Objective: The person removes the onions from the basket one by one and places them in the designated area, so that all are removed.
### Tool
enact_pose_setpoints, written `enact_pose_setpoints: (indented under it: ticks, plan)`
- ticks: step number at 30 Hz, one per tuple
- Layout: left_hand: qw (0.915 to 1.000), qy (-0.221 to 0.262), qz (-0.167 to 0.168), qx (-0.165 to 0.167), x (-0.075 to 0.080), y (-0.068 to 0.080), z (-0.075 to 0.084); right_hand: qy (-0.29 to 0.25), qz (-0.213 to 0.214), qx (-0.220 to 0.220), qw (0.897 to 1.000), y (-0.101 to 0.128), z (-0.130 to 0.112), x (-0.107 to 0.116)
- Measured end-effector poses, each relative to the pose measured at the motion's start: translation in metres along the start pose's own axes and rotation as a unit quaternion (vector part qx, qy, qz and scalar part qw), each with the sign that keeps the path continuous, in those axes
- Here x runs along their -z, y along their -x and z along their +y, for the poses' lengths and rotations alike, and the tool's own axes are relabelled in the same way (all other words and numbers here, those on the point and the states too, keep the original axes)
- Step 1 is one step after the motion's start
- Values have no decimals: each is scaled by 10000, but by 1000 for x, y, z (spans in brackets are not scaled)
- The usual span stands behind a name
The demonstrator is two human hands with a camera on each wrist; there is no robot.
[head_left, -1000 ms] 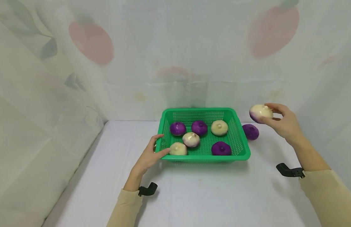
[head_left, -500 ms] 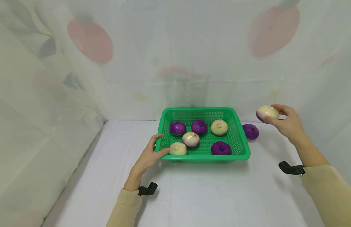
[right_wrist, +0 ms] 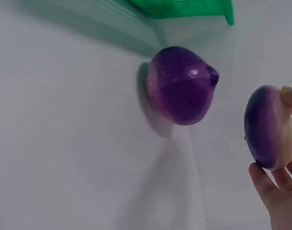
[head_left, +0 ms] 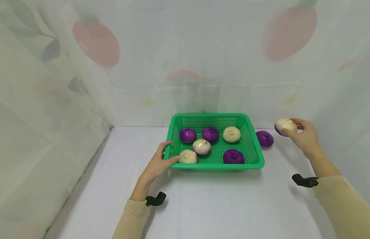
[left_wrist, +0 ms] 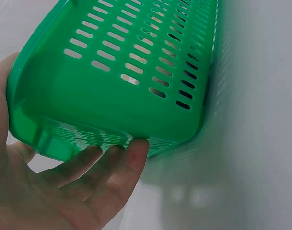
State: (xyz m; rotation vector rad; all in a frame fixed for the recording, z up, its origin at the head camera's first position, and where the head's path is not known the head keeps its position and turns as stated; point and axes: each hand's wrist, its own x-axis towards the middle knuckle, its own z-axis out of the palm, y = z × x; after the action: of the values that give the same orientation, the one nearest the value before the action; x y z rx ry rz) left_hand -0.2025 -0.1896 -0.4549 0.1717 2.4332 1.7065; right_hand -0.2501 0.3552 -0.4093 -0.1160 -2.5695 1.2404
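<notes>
Container: 1 green basket (head_left: 210,166) with slotted walls is set on a white-covered desk (head_left: 232,205). 6 onion-shaped items are contained in it. Along its far side, left to right, are seen a far-left purple onion (head_left: 188,135), a far-middle purple onion (head_left: 210,134) and a far-right cream onion (head_left: 231,134). The near-right area is occupied by a near-right purple onion (head_left: 233,156). The near-left corner is occupied by a near-left cream onion (head_left: 188,156), its lower edge hidden by the near rim. A blushed onion (head_left: 201,146), cream above and purple below, is placed beside it; contact between these 2 appears likely.

Hands: the basket's left end is gripped by the left hand (head_left: 156,165), thumb laid over the rim, fingertips spread against the outer wall. A cream-and-purple onion (head_left: 286,127) is held by the right hand (head_left: 306,139), pinched between thumb and fingers, to the right of the basket and well apart from it; it appears to be raised above the desk.

Between basket and right hand, 1 loose purple onion (right_wrist: 181,86) is rested on the desk, just beside the basket's right wall. It is touched by neither hand.
</notes>
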Motion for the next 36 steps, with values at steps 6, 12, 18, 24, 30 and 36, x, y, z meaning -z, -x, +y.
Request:
enact_pose_setpoints:
  ticks: [6, 12, 18, 24, 30, 36]
  plan:
    - [10000, 0, 5, 28, 0, 0, 1, 54, 38, -170, 9998, 0, 16, -8]
    - [10000, -59, 38, -6, 2, 0, 1, 32, -35, -266, 9996, 1, 32, -17]
    - [10000, -41, 29, -47, 1, 0, -1, 103, -47, -408, 9991, 0, 45, -23]
    - [10000, -53, 18, -82, -1, -1, -2, 180, -56, -541, 9984, 1, 54, -28]
    - [10000, -47, 4, -88, -1, 0, -1, 228, -113, -506, 9984, 1, 59, -32]
    - [9999, -28, 19, -94, 0, 1, 0, 248, -229, -347, 9988, 1, 56, -32]
